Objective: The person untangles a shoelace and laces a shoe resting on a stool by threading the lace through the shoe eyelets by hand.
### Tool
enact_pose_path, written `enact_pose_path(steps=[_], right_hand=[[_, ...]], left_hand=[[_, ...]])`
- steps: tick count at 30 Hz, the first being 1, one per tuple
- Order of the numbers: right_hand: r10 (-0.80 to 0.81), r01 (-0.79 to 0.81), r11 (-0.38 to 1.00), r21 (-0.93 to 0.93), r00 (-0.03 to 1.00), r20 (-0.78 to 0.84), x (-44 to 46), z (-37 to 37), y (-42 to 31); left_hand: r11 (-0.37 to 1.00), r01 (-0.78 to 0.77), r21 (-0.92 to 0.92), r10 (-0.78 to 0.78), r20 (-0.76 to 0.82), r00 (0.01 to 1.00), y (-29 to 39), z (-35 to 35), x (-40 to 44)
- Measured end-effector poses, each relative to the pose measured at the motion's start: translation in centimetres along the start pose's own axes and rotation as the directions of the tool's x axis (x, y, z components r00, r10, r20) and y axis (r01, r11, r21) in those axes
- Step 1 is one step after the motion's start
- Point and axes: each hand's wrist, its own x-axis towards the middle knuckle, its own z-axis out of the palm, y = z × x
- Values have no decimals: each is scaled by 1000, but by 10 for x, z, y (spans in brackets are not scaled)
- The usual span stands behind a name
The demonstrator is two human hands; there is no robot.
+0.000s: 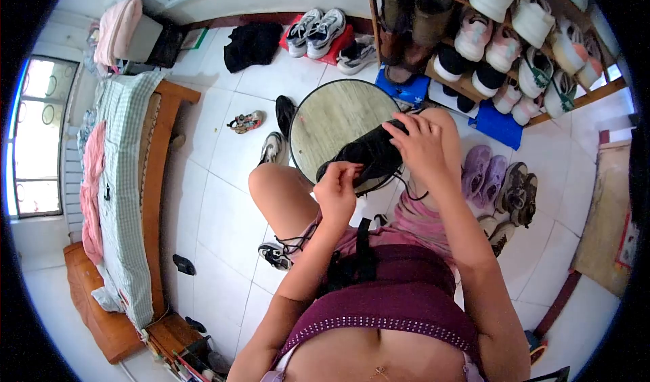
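A black shoe (371, 153) lies tilted over the front edge of a round wooden-topped stool (332, 114) between the knees. My right hand (421, 145) grips the shoe's far right end, fingers spread over its top and thumb at its side. My left hand (337, 187) is closed in a pinch at the near left end of the shoe; what exactly lies between the fingertips is hidden. A thin black lace (414, 194) hangs in a loop below my right hand.
At the upper right stands a shoe rack (455, 77) full of shoes. Purple shoes (483, 175) and dark sneakers (516, 196) sit on the right floor. A small patterned shoe (246, 122) and black cloth (252, 45) lie left of the stool. A bed (128, 158) lines the left side.
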Motion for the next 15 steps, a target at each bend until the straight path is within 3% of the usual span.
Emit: enact_pose_path(steps=[1, 2, 4, 8, 11, 14, 15], right_hand=[[-8, 8, 1000, -6, 1000, 9, -1, 0, 0], [-10, 10, 1000, -8, 1000, 7, -1, -1, 1], [-39, 39, 999, 13, 999, 12, -3, -3, -1], [-53, 53, 998, 20, 999, -3, -3, -1, -1], [-78, 78, 997, 1, 997, -18, -2, 0, -1], [-82, 82, 997, 11, 997, -3, -1, 0, -1], [-92, 92, 996, 2, 996, -14, -1, 0, 0]], left_hand=[[997, 39, -67, -39, 10, 999, 3, -6, 0], [952, 73, -296, -78, -4, 997, -7, -9, -1], [802, 215, -557, -244, 23, 970, -3, -25, -7], [706, 227, -671, -306, 1, 952, -15, -63, -15], [720, 132, -681, -426, -284, 859, -2, -100, -5], [740, -172, -651, -279, -528, 802, -31, -182, 7], [761, -243, -602, -291, -651, 701, -42, -210, 11]])
